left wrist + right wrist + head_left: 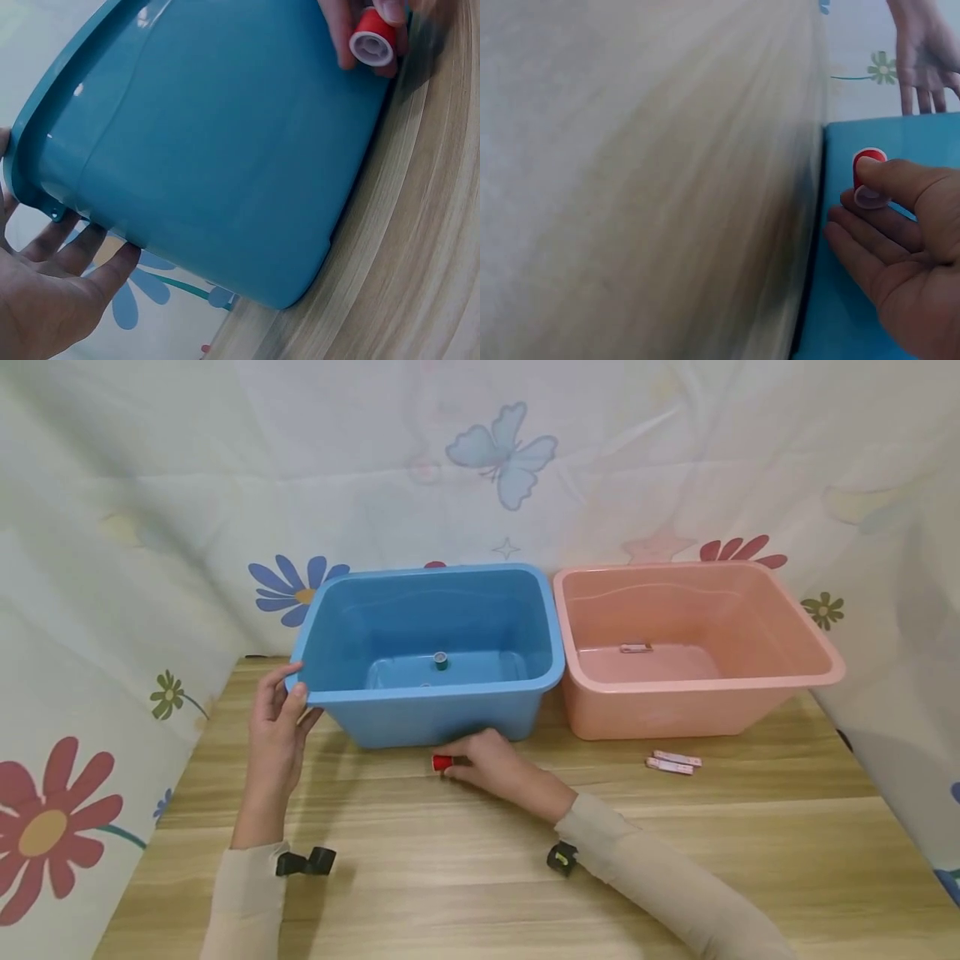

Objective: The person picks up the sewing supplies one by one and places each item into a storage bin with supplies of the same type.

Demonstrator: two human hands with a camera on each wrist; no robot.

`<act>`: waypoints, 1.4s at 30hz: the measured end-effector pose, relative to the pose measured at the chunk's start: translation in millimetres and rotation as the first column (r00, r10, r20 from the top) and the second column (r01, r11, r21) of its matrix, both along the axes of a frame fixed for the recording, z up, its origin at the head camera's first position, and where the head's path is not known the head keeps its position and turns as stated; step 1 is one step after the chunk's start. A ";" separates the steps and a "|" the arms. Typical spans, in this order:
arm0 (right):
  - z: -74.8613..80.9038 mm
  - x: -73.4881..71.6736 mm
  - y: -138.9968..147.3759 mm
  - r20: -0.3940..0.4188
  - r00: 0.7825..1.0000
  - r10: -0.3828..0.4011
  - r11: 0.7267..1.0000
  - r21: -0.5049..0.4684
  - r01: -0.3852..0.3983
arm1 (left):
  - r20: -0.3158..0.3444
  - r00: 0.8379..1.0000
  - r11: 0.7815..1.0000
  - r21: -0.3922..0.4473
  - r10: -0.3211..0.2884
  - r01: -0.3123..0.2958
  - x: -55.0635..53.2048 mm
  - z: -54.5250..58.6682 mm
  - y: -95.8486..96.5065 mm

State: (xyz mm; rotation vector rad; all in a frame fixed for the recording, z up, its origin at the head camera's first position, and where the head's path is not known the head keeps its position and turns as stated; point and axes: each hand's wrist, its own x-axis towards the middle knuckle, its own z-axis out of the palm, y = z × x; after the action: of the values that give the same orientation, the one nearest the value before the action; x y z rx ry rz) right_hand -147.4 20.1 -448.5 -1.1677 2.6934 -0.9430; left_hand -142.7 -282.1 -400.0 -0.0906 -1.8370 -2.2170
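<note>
A red thread spool [442, 762] with white ends is pinched between the thumb and fingers of my right hand [491, 766], low in front of the blue bin [442, 718]. The right wrist view shows the thumb on the red side of the spool [868, 176]. My left hand [279, 727] grips the blue bin's rim at its near left corner. In the left wrist view, fingers of the left hand [60, 285] lie against the bin's side below the rim. Inside the blue bin stands a green spool [441, 661]; something small beside it is mostly hidden by the front wall.
A pink bin [697, 710] stands against the blue one's right side, with a small pale stick-like packet [636, 648] inside. Two similar packets [670, 767] lie on the wooden table [420, 877] before it. A flowered curtain [360, 460] hangs behind.
</note>
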 end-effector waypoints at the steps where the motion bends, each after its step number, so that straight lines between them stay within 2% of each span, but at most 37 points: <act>1: 2.0 0.3 1.3 0.010 1.000 -0.008 1.000 -0.021 0.008 | 0.001 1.000 1.000 -0.001 0.000 0.000 -0.2 0.1 0.2; 4: 6.3 0.8 4.4 0.079 0.995 -0.057 0.994 -0.089 0.064 | 0.004 1.000 1.000 -0.006 0.006 -0.006 -0.6 0.3 0.5; 9: 12.0 4.5 7.9 0.234 0.964 -0.125 0.967 -0.190 0.171 | 0.002 1.000 1.000 -0.012 0.015 -0.015 -1.3 0.6 0.8; 15: 12.1 9.0 10.2 0.291 0.947 -0.133 0.950 -0.236 0.206 | 0.001 1.000 1.000 -0.008 0.021 -0.021 -1.4 1.5 1.8; 32: 12.2 11.0 21.2 0.224 0.971 -0.083 0.946 -0.288 0.147 | -0.002 0.999 0.999 0.001 0.038 -0.038 -0.7 -0.1 3.0; 42: 21.0 12.4 30.5 0.227 0.972 -0.069 0.949 -0.285 0.134 | -0.012 0.999 0.999 -0.013 0.042 -0.042 -1.0 0.2 2.7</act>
State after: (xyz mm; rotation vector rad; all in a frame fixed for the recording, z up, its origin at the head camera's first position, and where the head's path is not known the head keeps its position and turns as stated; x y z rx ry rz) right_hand -135.0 50.6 -427.5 -0.9079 2.5194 -1.4438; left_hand -143.7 -279.4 -399.8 -0.0672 -1.8306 -2.1720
